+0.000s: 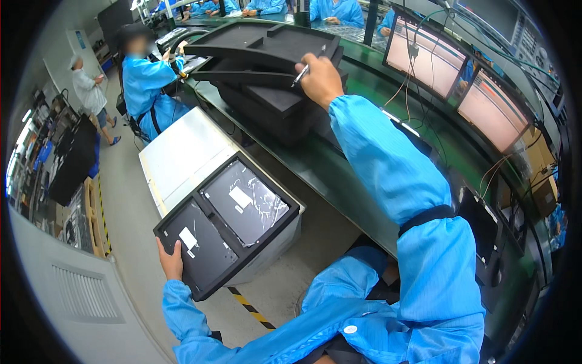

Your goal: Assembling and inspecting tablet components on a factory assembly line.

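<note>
My left hand (171, 259) grips the near left edge of a black tray (219, 218), thumb on top. The tray has two compartments, each with a dark flat panel (245, 197) bearing white labels; the far panel has shiny clear film on it. The tray rests tilted on a white box (188, 148). My right arm reaches out over the green bench, where my right hand (321, 79) is closed round a slim silver pen (300, 76). That hand is at the right end of a stack of black trays (260, 76); whether it also touches the top tray I cannot tell.
Two lit monitors (427, 54) with hanging cables stand along the right of the green bench (339, 194). A co-worker in blue (148, 85) sits beyond the white box. Another person (88, 88) stands in the aisle at left. A white vented panel (85, 291) is at lower left.
</note>
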A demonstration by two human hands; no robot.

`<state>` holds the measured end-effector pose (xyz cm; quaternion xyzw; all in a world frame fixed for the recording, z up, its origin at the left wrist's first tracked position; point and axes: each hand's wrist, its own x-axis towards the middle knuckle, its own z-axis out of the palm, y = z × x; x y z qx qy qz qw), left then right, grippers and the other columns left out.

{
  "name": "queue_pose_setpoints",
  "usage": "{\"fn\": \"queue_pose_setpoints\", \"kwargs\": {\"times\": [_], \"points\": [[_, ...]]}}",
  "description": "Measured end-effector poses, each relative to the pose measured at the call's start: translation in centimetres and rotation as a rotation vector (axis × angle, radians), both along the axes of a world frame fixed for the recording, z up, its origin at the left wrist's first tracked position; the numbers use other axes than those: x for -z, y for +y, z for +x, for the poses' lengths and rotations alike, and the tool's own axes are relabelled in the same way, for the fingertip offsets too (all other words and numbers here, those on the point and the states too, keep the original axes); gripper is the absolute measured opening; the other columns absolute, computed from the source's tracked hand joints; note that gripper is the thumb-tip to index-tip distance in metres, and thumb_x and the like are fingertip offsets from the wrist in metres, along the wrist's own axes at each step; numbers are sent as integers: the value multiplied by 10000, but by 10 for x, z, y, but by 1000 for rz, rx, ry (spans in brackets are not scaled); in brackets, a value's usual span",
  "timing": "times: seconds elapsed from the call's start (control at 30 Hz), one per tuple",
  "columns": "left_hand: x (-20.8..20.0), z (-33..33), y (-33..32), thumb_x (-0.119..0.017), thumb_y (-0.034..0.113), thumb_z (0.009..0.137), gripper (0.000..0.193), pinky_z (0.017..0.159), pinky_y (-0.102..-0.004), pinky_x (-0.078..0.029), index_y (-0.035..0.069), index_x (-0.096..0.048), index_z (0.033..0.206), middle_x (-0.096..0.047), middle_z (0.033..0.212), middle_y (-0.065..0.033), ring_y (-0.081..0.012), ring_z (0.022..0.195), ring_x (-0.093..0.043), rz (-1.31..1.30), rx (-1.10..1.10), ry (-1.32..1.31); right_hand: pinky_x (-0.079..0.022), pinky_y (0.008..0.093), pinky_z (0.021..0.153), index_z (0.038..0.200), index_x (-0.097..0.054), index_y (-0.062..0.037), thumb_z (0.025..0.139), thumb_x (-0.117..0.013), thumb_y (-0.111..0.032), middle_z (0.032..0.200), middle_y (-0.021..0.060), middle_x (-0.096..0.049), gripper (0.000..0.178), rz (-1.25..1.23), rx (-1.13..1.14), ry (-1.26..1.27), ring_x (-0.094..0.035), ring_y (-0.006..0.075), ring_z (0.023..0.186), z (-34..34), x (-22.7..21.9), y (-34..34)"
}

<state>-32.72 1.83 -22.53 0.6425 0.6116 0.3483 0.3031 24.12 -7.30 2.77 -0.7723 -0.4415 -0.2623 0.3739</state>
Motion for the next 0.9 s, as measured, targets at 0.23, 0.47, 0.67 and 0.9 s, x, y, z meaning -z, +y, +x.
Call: {"fn": "queue_pose_setpoints", "kwargs": {"times": [0.23,0.47,0.67,0.9], "points": [[29,-64,23,-569,553,1024,803,1220,-402,-264,-15,-378,1560,-521,1515,-188,-290,1429,-452,-49,-74,-710,-453,571,1073,1055,-628,-86,886,-734,-149,1134,97,-680,209,99,-627,-459,-623,306,1122,-72,5,-53],[-71,-57,-56,-399,815,946,1053,1285,-460,-166,23,-252,1624,-314,1661,-163,-332,1535,-278,-415,-11,-1575,-484,468,1067,1118,-611,-63,843,-663,-85,1228,134,-644,281,-187,-944,-122,-586,330,1234,-150,125,-126],[-17,-52,-41,-627,362,1022,592,1124,-405,-412,-9,-494,1464,-588,1418,-149,-287,1282,-563,-344,264,-728,-446,475,1104,1212,-612,-63,848,-631,-38,1352,162,-619,366,-394,-773,22,-523,376,1335,-144,199,-154],[-100,27,-81,-579,233,1065,588,1210,-405,-323,-47,-389,1545,-452,1574,-202,-291,1459,-434,197,204,-83,-489,437,702,990,-562,-11,837,-654,-167,679,105,-600,238,-402,-403,31,-619,312,720,-182,142,-230]]}}
